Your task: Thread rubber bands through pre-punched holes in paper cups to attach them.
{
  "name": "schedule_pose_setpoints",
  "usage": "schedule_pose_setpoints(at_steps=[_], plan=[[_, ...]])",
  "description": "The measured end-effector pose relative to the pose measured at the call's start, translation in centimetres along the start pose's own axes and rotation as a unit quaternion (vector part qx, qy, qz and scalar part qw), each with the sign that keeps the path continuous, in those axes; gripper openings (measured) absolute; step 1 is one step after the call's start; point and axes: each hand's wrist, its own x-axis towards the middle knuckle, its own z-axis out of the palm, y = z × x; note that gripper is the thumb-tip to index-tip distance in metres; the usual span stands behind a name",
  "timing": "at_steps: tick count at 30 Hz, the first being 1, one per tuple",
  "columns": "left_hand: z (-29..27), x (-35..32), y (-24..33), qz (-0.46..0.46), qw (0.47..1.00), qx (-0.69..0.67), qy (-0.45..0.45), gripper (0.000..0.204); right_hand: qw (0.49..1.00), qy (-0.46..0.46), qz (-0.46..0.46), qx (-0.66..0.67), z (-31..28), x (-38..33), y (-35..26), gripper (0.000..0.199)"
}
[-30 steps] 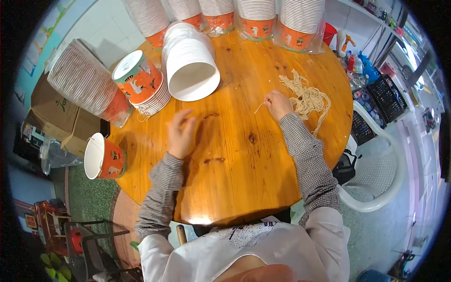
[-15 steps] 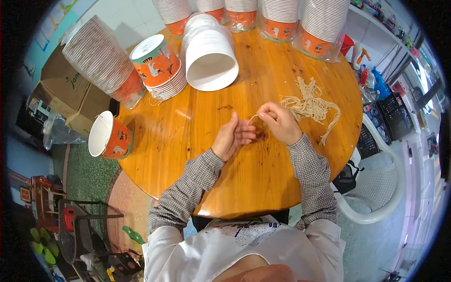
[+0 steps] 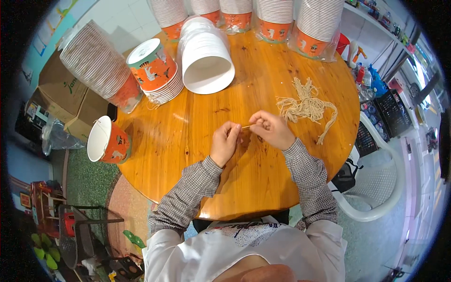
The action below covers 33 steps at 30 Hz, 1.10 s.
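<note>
String piece (image 3: 246, 127) btwn L grip (image 3: 224, 143) & R grip (image 3: 274, 131), above worktop (image 3: 155, 155). String pile (image 3: 307, 105) on worktop, R of & slightly behind R grip. Sideways tub stack (image 3: 199, 54) behind L grip, mouth twd person; upside-down tub stack (image 3: 150, 70) just L of it, outer tub stack (image 3: 98, 66) L of that. Single tub (image 3: 117, 143) nr worktop's L edge, in front of outer stack. Tub-stack row (image 3: 236, 21) along rear edge. Off worktop: box (image 3: 63, 91) to L; chair (image 3: 376, 188) to R, crates (image 3: 397, 113) behind chair.

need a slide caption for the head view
Left hand and right hand hold a thin cord between them over a wooden table with a string pile and orange patterned buckets.
</note>
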Motion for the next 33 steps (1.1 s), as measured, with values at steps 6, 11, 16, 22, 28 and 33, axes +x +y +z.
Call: schedule_pose_setpoints(at_steps=[6, 11, 16, 22, 28, 33], plan=[[-0.4, -0.2, -0.9, 0.035, 0.999, 0.016, -0.001, 0.01, 0.998, 0.022, -0.027, -0.053, 1.1, 0.1, -0.8, 0.011], [-0.3, -0.3, 0.1, 0.066, 0.986, 0.154, -0.005, 0.005, 0.996, 0.039, -0.005, -0.086, 1.1, 0.0, -0.9, 0.012], [-1.0, 0.6, -0.5, 0.216, 0.927, 0.305, 0.02, 0.005, 0.994, 0.014, 0.054, -0.095, 1.7, 0.4, -0.2, 0.013], [-2.9, 2.7, -1.4, 0.293, 0.885, 0.362, -0.029, 0.012, 0.995, -0.007, 0.054, -0.08, 2.1, 1.7, 1.8, 0.012], [-4.3, 5.2, -1.3, 0.284, 0.892, 0.351, -0.007, 0.013, 0.997, 0.021, 0.06, -0.036, 3.4, 5.2, 3.0, 0.012], [-9.7, 9.5, -5.2, 0.137, 0.951, 0.169, 0.221, 0.021, 0.979, 0.16, 0.073, 0.102, 2.5, 9.0, 6.0, 0.007]])
